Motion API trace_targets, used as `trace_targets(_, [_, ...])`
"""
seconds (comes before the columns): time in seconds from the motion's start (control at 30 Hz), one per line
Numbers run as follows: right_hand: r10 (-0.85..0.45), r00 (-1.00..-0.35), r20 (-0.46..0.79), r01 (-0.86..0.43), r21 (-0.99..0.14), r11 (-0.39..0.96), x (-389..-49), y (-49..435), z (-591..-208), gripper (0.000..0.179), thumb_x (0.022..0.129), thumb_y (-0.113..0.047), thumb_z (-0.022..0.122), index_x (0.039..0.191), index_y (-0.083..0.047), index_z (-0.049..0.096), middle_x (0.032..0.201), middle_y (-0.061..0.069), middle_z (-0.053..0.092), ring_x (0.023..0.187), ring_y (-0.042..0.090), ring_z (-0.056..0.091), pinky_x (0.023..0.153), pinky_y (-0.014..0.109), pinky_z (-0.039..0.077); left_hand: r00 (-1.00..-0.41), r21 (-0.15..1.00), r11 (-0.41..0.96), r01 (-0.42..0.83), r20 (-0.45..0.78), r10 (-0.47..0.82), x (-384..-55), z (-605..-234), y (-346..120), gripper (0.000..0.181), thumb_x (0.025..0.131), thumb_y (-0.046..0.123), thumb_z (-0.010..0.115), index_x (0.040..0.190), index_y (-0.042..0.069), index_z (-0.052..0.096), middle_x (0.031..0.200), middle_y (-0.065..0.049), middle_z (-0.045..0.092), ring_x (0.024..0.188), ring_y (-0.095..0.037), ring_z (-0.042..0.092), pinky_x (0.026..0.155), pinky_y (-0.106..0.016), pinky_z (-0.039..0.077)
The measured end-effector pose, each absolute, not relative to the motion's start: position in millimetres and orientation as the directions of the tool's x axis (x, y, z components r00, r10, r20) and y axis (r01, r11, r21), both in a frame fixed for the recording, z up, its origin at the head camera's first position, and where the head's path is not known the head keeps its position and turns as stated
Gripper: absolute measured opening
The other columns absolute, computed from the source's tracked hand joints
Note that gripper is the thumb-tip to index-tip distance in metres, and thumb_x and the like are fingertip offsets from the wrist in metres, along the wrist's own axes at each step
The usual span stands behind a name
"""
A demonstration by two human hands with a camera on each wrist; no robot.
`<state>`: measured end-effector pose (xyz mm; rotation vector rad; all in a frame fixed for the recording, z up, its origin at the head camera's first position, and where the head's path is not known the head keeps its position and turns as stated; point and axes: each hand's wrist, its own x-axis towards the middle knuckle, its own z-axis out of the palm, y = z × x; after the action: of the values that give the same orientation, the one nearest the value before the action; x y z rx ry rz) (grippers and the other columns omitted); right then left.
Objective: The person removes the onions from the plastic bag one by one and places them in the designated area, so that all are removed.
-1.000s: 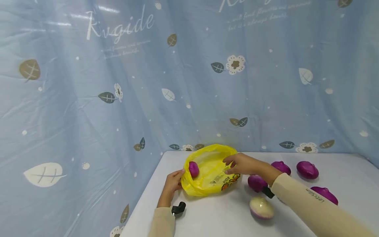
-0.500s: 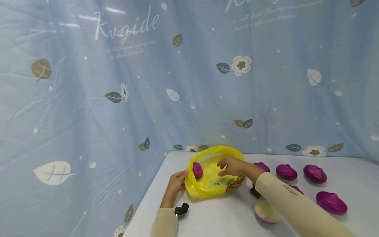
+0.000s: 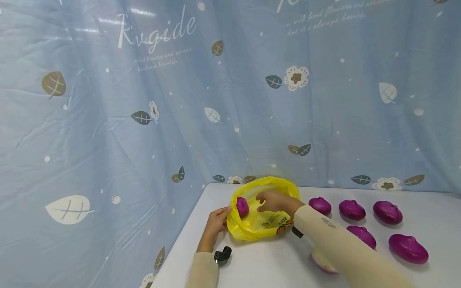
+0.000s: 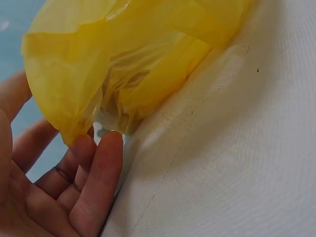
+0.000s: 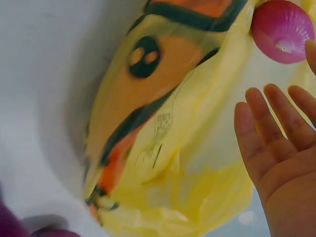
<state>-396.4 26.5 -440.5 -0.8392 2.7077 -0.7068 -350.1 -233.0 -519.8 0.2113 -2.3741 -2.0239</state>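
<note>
A yellow plastic bag (image 3: 248, 234) with printed figures lies with its mouth wide. Inside it, against the left wall, rests a purple onion (image 3: 243, 207), also visible in the right wrist view as a pink-purple onion (image 5: 282, 30). At the bag's left edge my left hand (image 3: 217, 221) holds the plastic; its curled fingers (image 4: 101, 173) meet a gathered corner in the left wrist view. My right hand (image 3: 274, 201) reaches over the bag's mouth from the right, just right of the onion. Its fingers are extended, with nothing held, as the right wrist view shows.
Several purple onions, including a back one (image 3: 351, 210) and a front one (image 3: 408, 249), lie on the white table (image 3: 266, 264) to the right. A pale onion (image 3: 323, 262) sits partly under the right sleeve. A patterned blue curtain (image 3: 245, 100) hangs behind.
My right hand has moved left, farther over the bag's mouth towards the onion inside. My left hand keeps its place at the bag's edge. The head view has shifted slightly.
</note>
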Motion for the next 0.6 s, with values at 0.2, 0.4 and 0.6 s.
trace_targets(0.2, [-0.577, -0.817, 0.016, -0.516, -0.465, 0.719, -401, 8, -457, 0.051, 0.087, -0.026, 0.075, 0.131, -0.005, 0.059, 0.121, 0.011, 0.064, 0.108, 0.027, 0.060, 0.093, 0.044, 0.049, -0.991, 0.985, 0.146, -0.090, -0.074, -0.113, -349, -521, -231, 0.060, 0.087, 0.054, 0.067, 0.125, 0.008, 0.066, 0.104, -0.007, 0.067, 0.078, -0.019, 0.062, 0.069, -0.033, 0.057])
trace_targets(0.4, [-0.520, -0.853, 0.056, -0.481, -0.474, 0.738, -399, -13, -465, 0.058, 0.086, -0.029, 0.076, 0.136, -0.006, 0.055, 0.134, 0.009, 0.056, 0.126, 0.030, 0.049, 0.105, 0.048, 0.039, -0.992, 0.985, 0.148, -0.091, -0.076, -0.105, -349, -521, -230, 0.061, 0.087, 0.054, 0.067, 0.126, 0.007, 0.066, 0.104, -0.007, 0.067, 0.077, -0.019, 0.063, 0.068, -0.034, 0.057])
trace_targets(0.6, [-0.495, -0.862, 0.112, -0.485, -0.468, 0.739, -398, -35, -467, 0.061, 0.083, -0.032, 0.079, 0.135, -0.010, 0.055, 0.133, 0.007, 0.056, 0.119, 0.026, 0.053, 0.099, 0.043, 0.045, -0.994, 0.987, 0.147, -0.065, -0.052, -0.095, -351, -521, -234, 0.058, 0.090, 0.050, 0.065, 0.126, 0.004, 0.065, 0.101, -0.009, 0.069, 0.074, -0.019, 0.063, 0.066, -0.033, 0.057])
